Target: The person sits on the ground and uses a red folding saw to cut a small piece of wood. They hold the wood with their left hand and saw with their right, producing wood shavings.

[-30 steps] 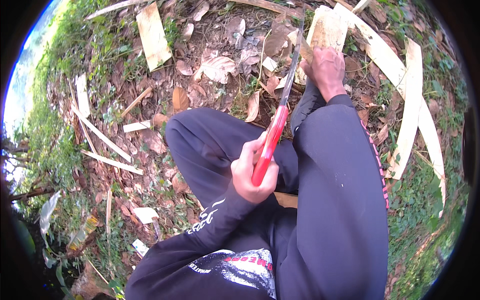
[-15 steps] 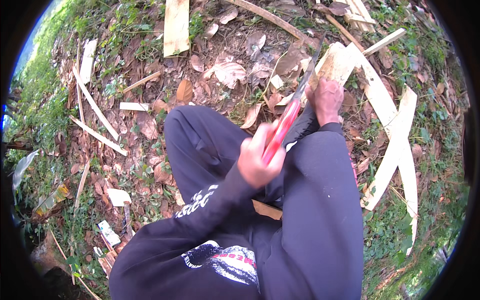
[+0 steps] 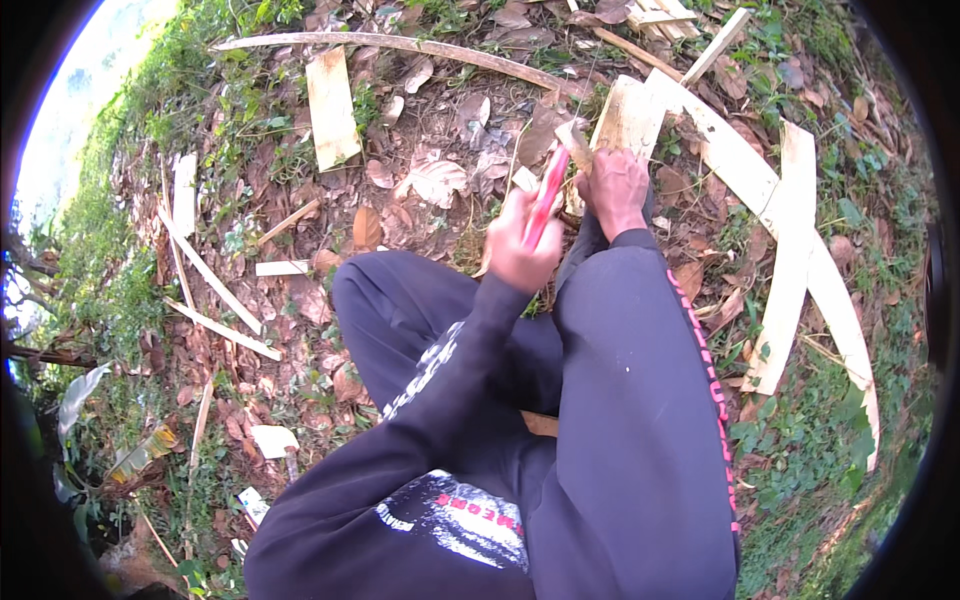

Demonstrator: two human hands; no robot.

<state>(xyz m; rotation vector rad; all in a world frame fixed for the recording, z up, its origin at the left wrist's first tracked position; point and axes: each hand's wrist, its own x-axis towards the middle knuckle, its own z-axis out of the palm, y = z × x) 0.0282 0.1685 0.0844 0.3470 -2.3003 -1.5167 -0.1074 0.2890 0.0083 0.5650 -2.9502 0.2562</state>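
My left hand [image 3: 522, 243] is closed around the red handle [image 3: 546, 197] of a long-bladed knife. The blade points away from me and is hard to make out now. Just right of it, my right hand [image 3: 615, 188] is closed on the near end of a flat, pale piece of wood [image 3: 628, 118]. A small pale curl, perhaps a shaving [image 3: 575, 146], shows between the handle's tip and the wood. My right hand is just beyond my raised right knee [image 3: 610, 275]; a dark shoe, partly hidden, lies beneath it.
Two long pale slats [image 3: 790, 255] cross on the ground at right. A short board [image 3: 332, 108] and a long curved strip [image 3: 420, 45] lie ahead. Thin strips [image 3: 210, 270] are scattered at left among dry leaves and weeds. More slats [image 3: 665, 15] are piled at the far right.
The knife handle has shifted up and left, away from my right hand. The blade was plain beside the wood before and is now faint. The whole view has also tilted.
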